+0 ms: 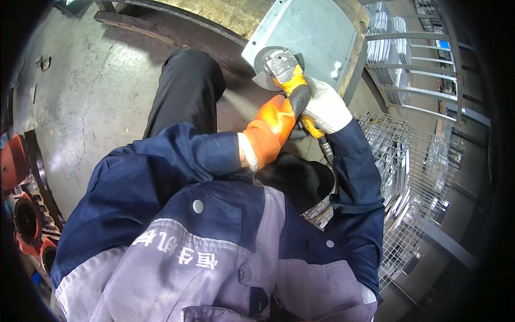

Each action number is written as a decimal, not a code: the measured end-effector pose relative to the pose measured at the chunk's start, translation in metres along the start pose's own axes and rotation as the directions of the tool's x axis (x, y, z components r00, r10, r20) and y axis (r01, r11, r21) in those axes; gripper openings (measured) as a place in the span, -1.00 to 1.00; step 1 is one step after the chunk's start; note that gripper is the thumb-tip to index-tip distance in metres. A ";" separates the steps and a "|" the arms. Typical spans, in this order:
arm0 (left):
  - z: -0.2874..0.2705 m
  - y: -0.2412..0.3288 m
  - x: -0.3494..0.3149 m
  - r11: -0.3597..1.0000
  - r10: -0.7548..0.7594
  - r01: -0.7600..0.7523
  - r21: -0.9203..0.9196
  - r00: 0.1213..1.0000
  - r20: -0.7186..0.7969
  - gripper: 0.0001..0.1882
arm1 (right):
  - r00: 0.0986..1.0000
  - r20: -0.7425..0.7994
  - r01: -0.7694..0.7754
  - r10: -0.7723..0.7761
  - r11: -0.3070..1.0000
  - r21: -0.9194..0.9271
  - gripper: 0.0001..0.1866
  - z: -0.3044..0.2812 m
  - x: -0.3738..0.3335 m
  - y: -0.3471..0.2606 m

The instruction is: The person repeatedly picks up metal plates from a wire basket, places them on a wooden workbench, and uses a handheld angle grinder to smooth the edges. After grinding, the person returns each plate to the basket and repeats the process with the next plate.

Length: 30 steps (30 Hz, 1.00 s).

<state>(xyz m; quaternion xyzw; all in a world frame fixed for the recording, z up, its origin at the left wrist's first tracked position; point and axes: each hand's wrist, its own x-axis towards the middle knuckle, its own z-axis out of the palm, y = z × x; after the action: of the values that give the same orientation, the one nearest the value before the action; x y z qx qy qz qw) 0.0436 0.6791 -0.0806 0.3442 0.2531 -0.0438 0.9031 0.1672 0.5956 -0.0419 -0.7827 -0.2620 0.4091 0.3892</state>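
Observation:
A yellow angle grinder (290, 78) with a silver-grey head is held in both my hands. Its disc and guard are over the near left edge of a grey metal panel (316, 33); I cannot tell whether the disc touches it. My left hand (271, 126), in an orange glove, is closed around the grinder's dark grip section. Against the tool's right side, my right hand (328, 106) wears a white glove and is closed on the yellow body, its fingers partly hidden. A hose fitting (325, 149) hangs from the tool's rear end beside my right sleeve.
The panel lies on a worn bench (217, 15) with a wooden edge. Right of it stands a metal rack (410, 66) holding stacked sheets. Below that is a wire mesh basket (410, 177) with metal pieces. Orange-red round parts (27, 217) sit at far left. My knee (190, 80) is near the bench.

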 end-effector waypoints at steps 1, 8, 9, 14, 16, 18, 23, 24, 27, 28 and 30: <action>0.000 -0.002 0.001 0.999 -0.026 0.025 -0.025 1.000 -0.011 -0.38 | 0.991 0.054 -0.129 0.125 0.989 0.070 -0.47 0.000 0.002 0.001; 0.010 -0.037 0.010 0.988 -0.077 0.078 0.135 0.997 -0.011 -0.41 | 0.995 -0.080 -0.070 0.067 0.996 -0.048 -0.60 -0.005 -0.024 0.016; 0.013 -0.045 0.014 0.989 -0.022 0.023 0.145 1.000 -0.007 -0.43 | 0.996 -0.067 -0.058 0.054 0.996 -0.070 -0.54 -0.010 -0.035 0.019; 0.026 -0.088 0.022 0.988 -0.044 0.033 0.149 0.997 0.066 -0.54 | 0.977 -0.138 -0.147 0.160 0.984 0.101 -0.36 -0.018 -0.063 0.050; 0.033 -0.098 0.024 0.995 -0.004 -0.005 0.103 0.996 0.095 -0.34 | 0.969 -0.156 -0.179 0.191 0.980 0.090 -0.35 -0.023 -0.073 0.061; 0.037 -0.100 0.026 0.992 -0.048 0.031 0.122 0.988 0.146 -0.31 | 0.966 -0.173 -0.163 0.193 0.971 0.175 -0.40 -0.025 -0.081 0.070; 0.043 -0.087 0.030 0.969 -0.049 -0.031 0.246 0.949 0.312 -0.32 | 0.927 -0.277 -0.139 0.253 0.917 0.373 -0.55 -0.029 -0.097 0.090; 0.042 -0.085 0.031 0.933 0.013 -0.156 0.325 0.915 0.403 -0.32 | 0.908 -0.307 -0.155 0.285 0.909 0.387 -0.57 -0.032 -0.099 0.094; 0.045 -0.085 0.040 0.832 0.038 -0.352 0.428 0.807 0.590 -0.56 | 0.834 -0.392 -0.134 0.388 0.832 0.538 -0.60 -0.041 -0.115 0.111; 0.047 -0.088 0.046 0.844 0.018 -0.341 0.413 0.790 0.613 -0.62 | 0.826 -0.414 -0.087 0.382 0.813 0.575 -0.61 -0.041 -0.123 0.118; 0.046 -0.094 0.063 0.851 -0.034 -0.287 0.440 0.805 0.592 -0.66 | 0.787 -0.470 0.028 0.400 0.738 0.674 -0.61 -0.032 -0.133 0.137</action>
<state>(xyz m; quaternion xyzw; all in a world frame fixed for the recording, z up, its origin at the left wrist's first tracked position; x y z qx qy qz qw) 0.0942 0.5841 -0.1390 0.5568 -0.0795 -0.1491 0.8133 0.1363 0.4095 -0.0856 -0.7078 0.1140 0.2499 0.6508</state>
